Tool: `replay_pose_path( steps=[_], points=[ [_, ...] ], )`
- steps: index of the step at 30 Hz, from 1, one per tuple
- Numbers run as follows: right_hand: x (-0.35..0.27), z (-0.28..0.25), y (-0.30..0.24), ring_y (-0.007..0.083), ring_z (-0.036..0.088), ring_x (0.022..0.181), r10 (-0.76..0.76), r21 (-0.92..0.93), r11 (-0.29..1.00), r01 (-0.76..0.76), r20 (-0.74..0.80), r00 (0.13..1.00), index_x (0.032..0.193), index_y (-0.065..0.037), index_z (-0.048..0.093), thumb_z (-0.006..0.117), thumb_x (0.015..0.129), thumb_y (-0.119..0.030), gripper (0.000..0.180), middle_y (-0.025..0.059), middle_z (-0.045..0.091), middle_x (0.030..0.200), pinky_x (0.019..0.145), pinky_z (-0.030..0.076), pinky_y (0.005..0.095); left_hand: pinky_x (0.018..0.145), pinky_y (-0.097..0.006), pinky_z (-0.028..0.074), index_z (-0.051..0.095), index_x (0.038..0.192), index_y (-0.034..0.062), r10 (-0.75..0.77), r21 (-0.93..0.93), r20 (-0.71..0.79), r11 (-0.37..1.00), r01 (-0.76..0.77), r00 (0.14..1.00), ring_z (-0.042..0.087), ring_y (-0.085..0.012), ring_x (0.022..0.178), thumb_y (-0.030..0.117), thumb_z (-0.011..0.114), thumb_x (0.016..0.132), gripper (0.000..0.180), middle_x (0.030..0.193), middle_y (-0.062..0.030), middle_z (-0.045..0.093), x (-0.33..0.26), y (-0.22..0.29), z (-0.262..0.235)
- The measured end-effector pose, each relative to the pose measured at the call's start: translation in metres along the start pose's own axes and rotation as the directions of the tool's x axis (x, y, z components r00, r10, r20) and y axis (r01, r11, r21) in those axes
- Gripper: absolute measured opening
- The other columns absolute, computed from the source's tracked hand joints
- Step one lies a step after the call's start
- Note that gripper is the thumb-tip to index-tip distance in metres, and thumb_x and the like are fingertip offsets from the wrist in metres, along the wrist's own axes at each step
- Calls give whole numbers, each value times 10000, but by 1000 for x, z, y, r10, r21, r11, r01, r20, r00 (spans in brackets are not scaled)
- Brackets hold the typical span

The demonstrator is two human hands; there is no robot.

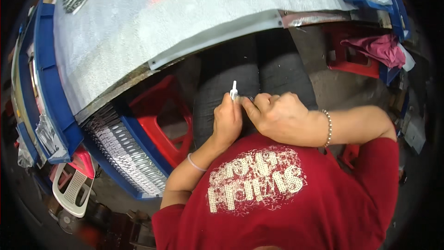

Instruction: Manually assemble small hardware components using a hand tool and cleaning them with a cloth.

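Over my lap, my left hand [227, 122] pinches a small white plastic part [234, 90] that sticks up between its fingertips. My right hand [276, 116] is curled just to the right, its thumb and fingertips pressed against the same part and against a small dark piece [250, 98] beside it. What the dark piece is I cannot make out. Both hands touch each other above my dark trousers [231, 74]. A bead bracelet sits on my right wrist, a thin band on my left.
A workbench covered with white foam sheet [138, 23] curves across the top. Below its left edge stand a blue crate [122, 150] filled with rows of small silvery parts and a red plastic stool [159, 120]. Another red stool with pink cloth [370, 53] is at right.
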State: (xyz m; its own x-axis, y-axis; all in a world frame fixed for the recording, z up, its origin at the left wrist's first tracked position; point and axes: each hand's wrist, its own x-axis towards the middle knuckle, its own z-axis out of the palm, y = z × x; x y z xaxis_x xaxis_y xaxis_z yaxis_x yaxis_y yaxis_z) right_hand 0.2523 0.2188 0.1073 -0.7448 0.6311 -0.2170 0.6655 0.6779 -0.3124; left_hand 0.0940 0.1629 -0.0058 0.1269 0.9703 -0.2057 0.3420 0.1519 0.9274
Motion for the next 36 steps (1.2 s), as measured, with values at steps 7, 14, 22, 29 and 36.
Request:
replay_pose_path(
  steps=[7,14,22,29,36],
  points=[
    [3,8,10,226,610,523,164,197,966,-168,38,986,1122,-72,675,644,738,-84,385,110,609,691,455,491,366,498,-516,443,473,878,-29,-32,112,2,993,32,999,594,-460,608,79,493,957,135,649,-267,576,8,3,1],
    [-2,26,21,340,681,852,429,788,489,-374,156,890,1083,-5,641,659,852,-107,254,162,692,954,740,536,348,493,-509,440,471,886,-24,44,129,-14,991,-42,999,592,-459,602,65,493,943,108,653,-268,571,4,-1,0],
    [-25,7,6,326,632,791,274,586,784,-205,-30,961,1185,-6,552,660,809,-16,392,154,567,970,661,526,388,431,-242,328,535,910,25,-339,-486,185,784,385,923,437,-86,473,166,442,1018,201,601,-1,477,-2,11,-11],
    [-32,16,7,304,628,781,229,497,854,-151,-100,968,1209,1,575,656,803,7,414,149,546,988,650,530,366,435,-198,286,541,913,36,-320,-525,204,762,380,925,356,-10,504,184,448,1023,207,610,60,413,-2,14,-9],
    [-23,14,18,333,626,739,355,755,601,-263,42,934,1178,14,600,629,842,-34,341,155,588,851,675,530,373,509,-330,424,545,917,-7,-187,-198,70,960,197,980,553,-198,538,128,462,994,177,659,-110,568,-5,-2,-2]
  ],
)
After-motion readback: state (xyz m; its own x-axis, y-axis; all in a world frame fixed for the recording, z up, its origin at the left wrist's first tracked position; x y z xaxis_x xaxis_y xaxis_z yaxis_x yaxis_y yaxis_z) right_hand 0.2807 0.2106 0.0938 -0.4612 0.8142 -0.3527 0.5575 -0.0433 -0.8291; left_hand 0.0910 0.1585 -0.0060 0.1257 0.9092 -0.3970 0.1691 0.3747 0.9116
